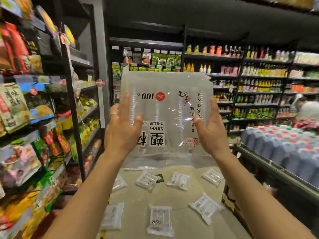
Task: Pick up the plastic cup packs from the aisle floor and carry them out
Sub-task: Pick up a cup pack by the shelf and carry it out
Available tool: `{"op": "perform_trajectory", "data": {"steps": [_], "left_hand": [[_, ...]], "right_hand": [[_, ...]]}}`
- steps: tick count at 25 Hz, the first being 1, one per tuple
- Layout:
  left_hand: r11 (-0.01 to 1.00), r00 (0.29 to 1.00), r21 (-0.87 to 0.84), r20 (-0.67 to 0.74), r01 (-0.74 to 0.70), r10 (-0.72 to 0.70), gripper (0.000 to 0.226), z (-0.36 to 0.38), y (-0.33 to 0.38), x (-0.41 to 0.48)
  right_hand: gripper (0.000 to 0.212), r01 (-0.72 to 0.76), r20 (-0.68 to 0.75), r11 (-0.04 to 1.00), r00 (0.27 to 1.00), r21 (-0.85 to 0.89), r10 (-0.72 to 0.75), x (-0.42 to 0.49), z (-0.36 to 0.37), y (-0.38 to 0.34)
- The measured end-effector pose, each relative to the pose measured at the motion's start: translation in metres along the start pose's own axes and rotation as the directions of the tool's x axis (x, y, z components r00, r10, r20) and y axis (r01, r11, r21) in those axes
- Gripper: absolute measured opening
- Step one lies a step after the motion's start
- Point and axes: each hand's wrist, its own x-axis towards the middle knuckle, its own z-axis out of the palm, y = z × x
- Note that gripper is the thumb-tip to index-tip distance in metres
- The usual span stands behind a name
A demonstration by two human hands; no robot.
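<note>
Left hand: it was up high with its back to the camera. Its thumb lay on the near face of the held pack, and it gripped the pack's left side.
Ring: a thin band sat on one finger of the left hand.
Right hand: it was up at the same height and gripped the pack's right side, thumb on the near face.
Held pack: a clear bag of see-through cups sat between the two hands. Its print was upside down, and its top edge stood above the fingertips.
Floor packs: seven small packs lay flat far below the hands, spread apart from each other.
Floor: it was tan and lay under both arms.
Snack bags: bright bags filled the shelves out past the left hand.
Bottles: rows stood on shelves far behind the held pack and past the right hand.
Jugs: blue ones with red and green caps sat low, out past the right hand.
</note>
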Motion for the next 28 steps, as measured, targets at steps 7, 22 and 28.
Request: {"op": "perform_trajectory", "data": {"steps": [7, 22, 28], "left_hand": [[0.988, 0.992, -0.108, 0.048, -0.108, 0.114, 0.062, 0.003, 0.066, -0.018], [0.902, 0.930, -0.381, 0.215, -0.202, 0.299, 0.064, 0.138, 0.361, -0.145], [0.811, 0.872, -0.538, 0.255, -0.230, 0.417, 0.065, 0.185, 0.516, -0.240]], "right_hand": [[0.070, -0.051, -0.108, 0.997, 0.993, -0.058, 0.045, -0.021, -0.083, -0.001], [0.073, -0.273, -0.362, 0.915, 0.919, -0.296, 0.157, -0.091, -0.406, 0.132], [0.073, -0.386, -0.480, 0.840, 0.859, -0.381, 0.178, -0.154, -0.576, 0.179]]}}
